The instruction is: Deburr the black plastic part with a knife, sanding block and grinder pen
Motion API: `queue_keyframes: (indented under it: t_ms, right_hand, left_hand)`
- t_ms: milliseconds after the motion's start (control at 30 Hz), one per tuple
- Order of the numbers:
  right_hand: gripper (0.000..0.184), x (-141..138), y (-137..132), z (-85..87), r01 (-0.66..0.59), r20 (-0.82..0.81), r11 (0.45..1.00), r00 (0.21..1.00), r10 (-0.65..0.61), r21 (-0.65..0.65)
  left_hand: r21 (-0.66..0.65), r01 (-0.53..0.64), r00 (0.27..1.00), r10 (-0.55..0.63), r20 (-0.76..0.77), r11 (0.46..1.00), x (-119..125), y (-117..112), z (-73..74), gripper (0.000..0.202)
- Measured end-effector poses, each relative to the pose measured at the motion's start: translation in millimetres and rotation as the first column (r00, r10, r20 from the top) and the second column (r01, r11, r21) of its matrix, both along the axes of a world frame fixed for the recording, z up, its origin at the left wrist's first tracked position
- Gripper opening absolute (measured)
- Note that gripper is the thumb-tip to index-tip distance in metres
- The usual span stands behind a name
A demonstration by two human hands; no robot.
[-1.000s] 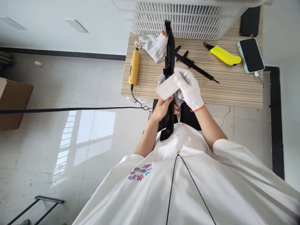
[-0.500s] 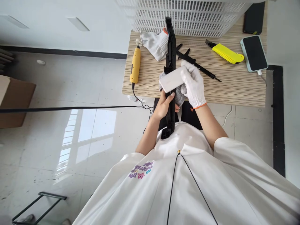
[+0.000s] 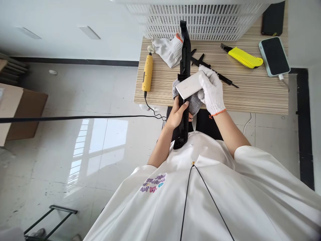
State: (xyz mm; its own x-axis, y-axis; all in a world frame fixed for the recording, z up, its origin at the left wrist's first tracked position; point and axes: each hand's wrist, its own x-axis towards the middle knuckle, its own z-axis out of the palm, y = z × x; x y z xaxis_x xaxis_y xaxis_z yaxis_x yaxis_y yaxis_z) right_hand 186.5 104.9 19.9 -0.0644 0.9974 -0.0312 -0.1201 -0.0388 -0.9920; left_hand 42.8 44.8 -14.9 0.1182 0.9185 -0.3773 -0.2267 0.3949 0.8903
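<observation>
My bare left hand (image 3: 177, 113) is closed around a long black plastic part (image 3: 186, 63), its thumb across the near half. The part stretches from my lap out over the table. In my gloved right hand (image 3: 212, 89), a flat white rectangular block (image 3: 190, 85) is gripped by one end. It lies slantwise across the black part, just beyond my left thumb; whether they touch I cannot tell. A grey cloth (image 3: 195, 104) is bunched beneath the part, around my left fingers. The right glove is white with an orange cuff.
On the wooden table (image 3: 260, 97) lie a yellow rotary tool (image 3: 147, 74) with a cord, a white glove (image 3: 168, 52), a black caliper (image 3: 220, 76), a yellow utility knife (image 3: 245, 58) and a phone (image 3: 274, 56). A white plastic basket (image 3: 200, 21) stands at the back.
The whole view has shifted, so things appear further right. The white block has turned a little, with more of its flat face showing. Both hands keep their holds.
</observation>
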Motion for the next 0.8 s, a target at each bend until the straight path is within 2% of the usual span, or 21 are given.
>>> queue_keyframes:
  t_ms: [100, 233, 333, 467, 600, 700, 800]
  right_hand:
    - [0.047, 0.9, -2.2, 1.0, -0.065, 0.032, 0.998, 0.997, 0.065, 0.008]
    - [0.05, 0.0, -3.1, -0.7, 0.006, -0.036, 1.0, 0.999, -0.007, -0.021]
    - [0.053, -0.1, -2.7, -2.3, -0.036, -0.004, 0.999, 0.999, 0.036, -0.027]
    - [0.052, 0.2, -3.7, -3.6, 0.055, 0.002, 0.998, 0.998, -0.055, -0.037]
    - [0.059, -0.5, -7.3, -2.0, -0.031, 0.045, 0.999, 0.998, 0.032, -0.034]
    - [0.058, -1.5, -8.0, -0.1, -0.019, 0.011, 0.998, 1.0, 0.02, -0.056]
    - [0.06, -2.5, -7.6, 0.8, -0.058, -0.003, 0.996, 0.998, 0.058, -0.066]
  left_hand:
    - [-0.031, 0.01, 1.0, -0.011, -0.014, 0.999, -0.2, -0.6, 1.5, 0.058]
    - [-0.002, -0.015, 0.999, 0.015, -0.032, 1.0, -0.2, -1.0, 3.8, 0.057]
    - [0.001, 0.004, 0.999, -0.004, -0.051, 1.0, -0.1, -1.3, 4.0, 0.053]
    - [0.047, -0.003, 0.994, 0.008, -0.109, 0.999, 0.3, -1.9, 2.1, 0.055]
    - [0.045, 0.001, 0.99, 0.005, -0.142, 0.999, 0.7, -1.4, 0.5, 0.051]
    - [0.086, -0.008, 0.99, 0.02, -0.143, 0.996, 0.6, -0.9, 0.0, 0.054]
    - [0.069, -0.001, 0.989, 0.011, -0.146, 0.998, 0.2, -0.9, -0.9, 0.052]
